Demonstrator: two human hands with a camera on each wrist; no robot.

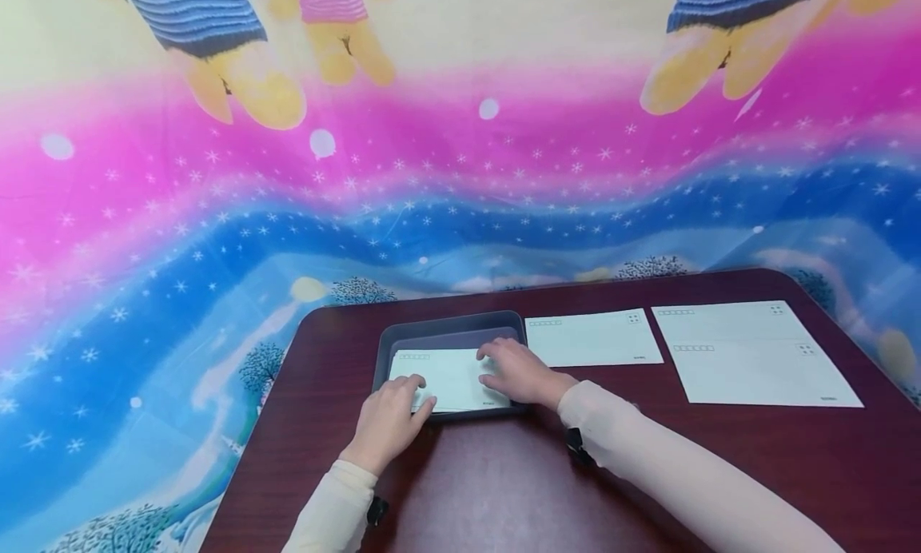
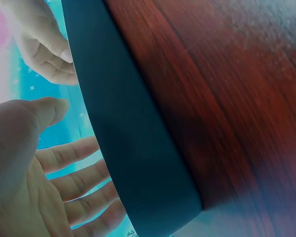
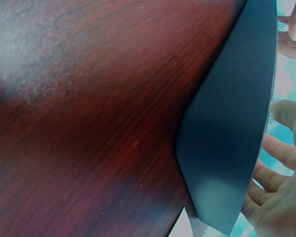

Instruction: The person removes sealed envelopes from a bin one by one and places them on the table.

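A stack of white envelopes (image 1: 442, 381) lies in a dark grey tray (image 1: 452, 326), with small printed boxes at the top envelope's upper left. Over the stack's left end is my left hand (image 1: 387, 421), fingertips close above the paper. My right hand (image 1: 521, 371) reaches over the right end from the tray's right side. In the left wrist view the left hand's fingers (image 2: 74, 185) are spread beyond the tray wall (image 2: 118, 123), thumb apart. The right wrist view has the right hand's fingers (image 3: 269, 180) loosely bent behind the tray rim, thumb apart from them.
To the tray's right lies one white envelope (image 1: 593, 339). Farther right, two more envelopes overlap, the front one (image 1: 766, 377) covering part of the back one (image 1: 727, 321). All rest on a dark red-brown wooden table (image 1: 489, 489). A colourful printed cloth (image 1: 460, 153) hangs behind it.
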